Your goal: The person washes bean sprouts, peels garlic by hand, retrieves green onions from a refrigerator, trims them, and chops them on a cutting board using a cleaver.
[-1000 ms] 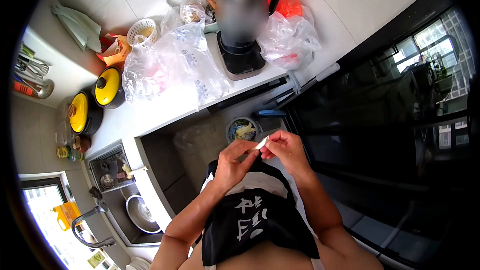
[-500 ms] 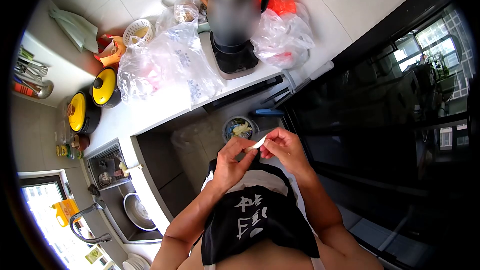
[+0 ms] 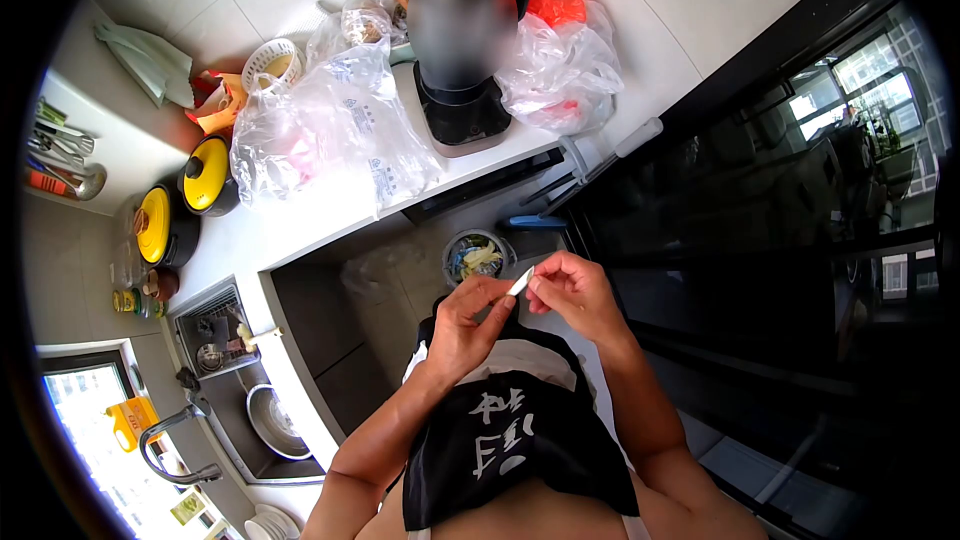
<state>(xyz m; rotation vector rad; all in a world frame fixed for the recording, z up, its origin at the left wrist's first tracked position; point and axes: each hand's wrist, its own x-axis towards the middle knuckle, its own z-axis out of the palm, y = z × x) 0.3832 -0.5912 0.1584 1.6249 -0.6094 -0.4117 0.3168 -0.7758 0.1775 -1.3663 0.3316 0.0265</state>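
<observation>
Small white strip (image 3: 521,282) pinched between both hands: too small to identify. Upper body of black countertop appliance (image 3: 458,15): blurred out. Contents of clear plastic bags (image 3: 330,130): indistinct through film. Contents of small round bin (image 3: 476,257) on floor: unresolvable. Yellow container (image 3: 130,427) at lower left: partly cut off by lens edge.

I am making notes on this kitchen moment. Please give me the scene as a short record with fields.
left hand: thumb and fingers at the near end of the white piece
right hand: pinches the far end of the white piece
below the hands: bin with scraps, on the floor
counter: clear bags, black kettle, two yellow-lidded pots
sink: metal bowl inside, tap beside it
clothing: black apron
</observation>
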